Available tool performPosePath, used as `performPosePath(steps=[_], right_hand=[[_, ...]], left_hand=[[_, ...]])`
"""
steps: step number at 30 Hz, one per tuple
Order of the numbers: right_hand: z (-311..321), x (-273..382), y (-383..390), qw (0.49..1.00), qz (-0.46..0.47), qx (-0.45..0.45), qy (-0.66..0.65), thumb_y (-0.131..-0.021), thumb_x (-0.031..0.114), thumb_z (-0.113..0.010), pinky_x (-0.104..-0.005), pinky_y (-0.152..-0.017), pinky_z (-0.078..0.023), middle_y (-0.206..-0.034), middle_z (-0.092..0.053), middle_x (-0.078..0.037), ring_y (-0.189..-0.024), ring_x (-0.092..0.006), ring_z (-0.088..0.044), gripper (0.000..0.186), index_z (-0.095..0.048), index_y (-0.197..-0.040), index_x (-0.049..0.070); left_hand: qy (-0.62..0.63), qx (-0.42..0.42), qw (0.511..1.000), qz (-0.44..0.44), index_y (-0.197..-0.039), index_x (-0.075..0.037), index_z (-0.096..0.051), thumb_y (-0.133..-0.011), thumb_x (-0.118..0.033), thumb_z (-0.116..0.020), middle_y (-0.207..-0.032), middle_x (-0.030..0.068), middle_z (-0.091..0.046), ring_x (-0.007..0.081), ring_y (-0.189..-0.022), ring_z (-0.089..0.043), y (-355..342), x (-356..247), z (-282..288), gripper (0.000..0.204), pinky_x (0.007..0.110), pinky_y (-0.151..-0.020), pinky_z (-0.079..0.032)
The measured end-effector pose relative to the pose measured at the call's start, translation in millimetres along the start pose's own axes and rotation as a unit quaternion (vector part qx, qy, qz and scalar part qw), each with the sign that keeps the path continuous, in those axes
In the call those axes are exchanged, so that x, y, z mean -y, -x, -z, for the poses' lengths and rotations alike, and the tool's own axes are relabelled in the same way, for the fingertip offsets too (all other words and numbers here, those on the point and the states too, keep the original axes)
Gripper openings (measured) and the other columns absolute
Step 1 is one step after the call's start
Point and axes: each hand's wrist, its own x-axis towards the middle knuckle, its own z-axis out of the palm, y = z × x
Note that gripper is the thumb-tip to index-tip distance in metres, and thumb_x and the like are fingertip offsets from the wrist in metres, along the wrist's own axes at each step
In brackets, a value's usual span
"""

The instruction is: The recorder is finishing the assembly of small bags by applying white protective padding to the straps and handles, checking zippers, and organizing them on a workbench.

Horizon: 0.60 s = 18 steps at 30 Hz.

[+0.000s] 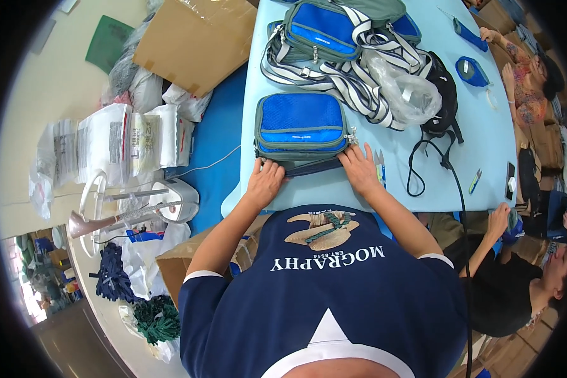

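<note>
Grasping a narrow, dark fabric strip [314, 167] with half-curled left hand [266, 183] and right hand [361, 167], hiding its ends, beside a boxy blue-and-grey fabric bag [301, 120] near the pale-blue worktop's [485, 145] front edge.

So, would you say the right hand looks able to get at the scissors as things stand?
Probably yes: the scissors lie on the table just beside the right hand, with nothing visible between them, though that hand is at the dark strip.

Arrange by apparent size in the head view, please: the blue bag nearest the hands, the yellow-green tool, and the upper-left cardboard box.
1. Cardboard box, though the picture's edge cuts it off
2. Blue bag
3. Yellow-green tool
</note>
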Motion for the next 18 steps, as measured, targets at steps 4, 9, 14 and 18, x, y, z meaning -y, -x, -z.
performPosePath(steps=[4, 9, 14, 18], right_hand=[[0, -5, -4, 0.999, 0.01, 0.029, -0.021, -0.078, 0.01, -0.048, -0.0479, -0.097, -0.029, -0.108, -0.052, -0.006, -0.113, -0.023, -0.042, 0.032, -0.053, -0.11, 0.012], [0, -14, -8, 0.989, 0.008, 0.066, -0.132, -0.072, 0.005, -0.052, -0.0383, -0.091, -0.037, -0.104, -0.055, -0.007, -0.11, -0.0246, -0.044, 0.033, -0.055, -0.105, 0.01], [-8, -32, -6, 0.96, 0.048, 0.037, -0.274, -0.061, 0.0, -0.061, -0.0359, -0.087, -0.042, -0.107, -0.057, -0.008, -0.108, -0.0244, -0.048, 0.038, -0.059, -0.098, 0.009], [-2, -41, -7, 0.947, 0.015, 0.069, -0.314, -0.063, 0.001, -0.062, -0.0353, -0.09, -0.041, -0.111, -0.057, -0.008, -0.109, -0.0246, -0.049, 0.038, -0.06, -0.1, 0.009]], left_hand=[[0.005, 0.029, 0.999, 0.021, -0.082, -0.007, -0.049, -0.08, -0.03, -0.057, -0.083, 0.0087, -0.052, 0.0254, -0.092, -0.049, 1, -1, -2, 0.024, 0.044, -0.091, -0.032], [-0.013, -0.034, 0.999, 0.007, -0.097, -0.001, -0.051, -0.08, -0.021, -0.051, -0.086, 0.0116, -0.053, 0.0261, -0.093, -0.05, -14, -30, -13, 0.026, 0.044, -0.092, -0.032], [0.064, -0.026, 0.996, -0.058, -0.107, -0.005, -0.051, -0.078, -0.011, -0.047, -0.092, 0.006, -0.056, 0.0197, -0.088, -0.054, -33, -29, -22, 0.03, 0.036, -0.083, -0.036], [0.108, -0.03, 0.991, -0.078, -0.106, -0.007, -0.054, -0.076, -0.008, -0.048, -0.093, 0.0062, -0.057, 0.0199, -0.09, -0.054, -34, -20, -18, 0.031, 0.035, -0.084, -0.036]])
